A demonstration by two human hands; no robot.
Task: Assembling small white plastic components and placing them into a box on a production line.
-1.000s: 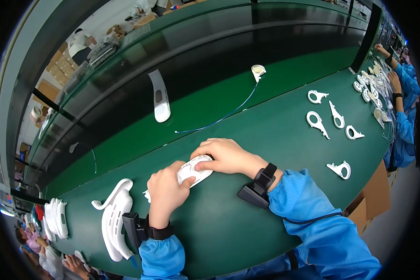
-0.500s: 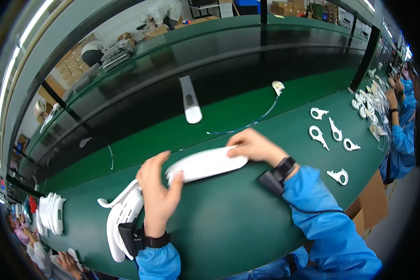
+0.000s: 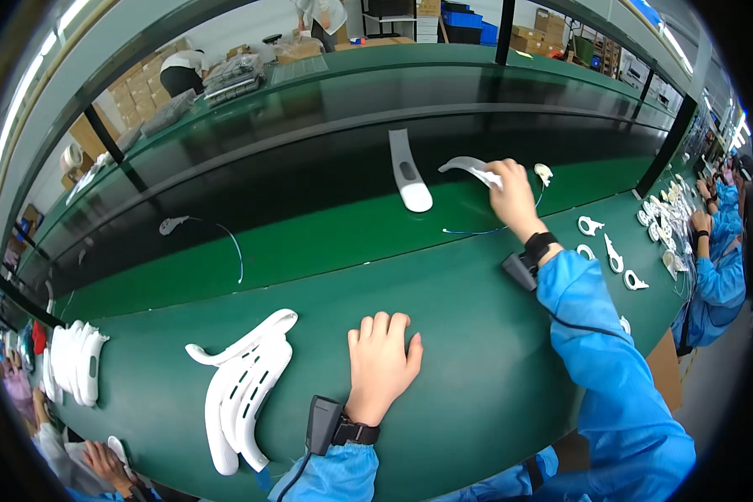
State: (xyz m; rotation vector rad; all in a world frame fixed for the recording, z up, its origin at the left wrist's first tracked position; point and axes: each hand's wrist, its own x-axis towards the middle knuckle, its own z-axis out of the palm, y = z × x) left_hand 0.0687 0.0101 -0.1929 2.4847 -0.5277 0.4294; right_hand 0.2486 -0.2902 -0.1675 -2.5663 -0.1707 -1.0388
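Observation:
Out over the far green strip, my right hand is closed on the near end of a curved white plastic shell; the fingers hide part of the shell. My left hand rests palm down on the green bench, thumb apart, with nothing in it. To the left of that hand lies a pile of long white slotted shells, with a curved white handle-like piece across its top. A similar long shell, grey at its upper end, stands left of my right hand.
Several white ring-shaped parts lie at the right. Near my right hand is a small white part with a blue cable. More white shells are stacked far left. A co-worker's hand reaches towards a heap of white parts.
My right hand has carried the white shell from in front of me to the far strip. My left hand has let go of it and come down on the bench. The view has shifted.

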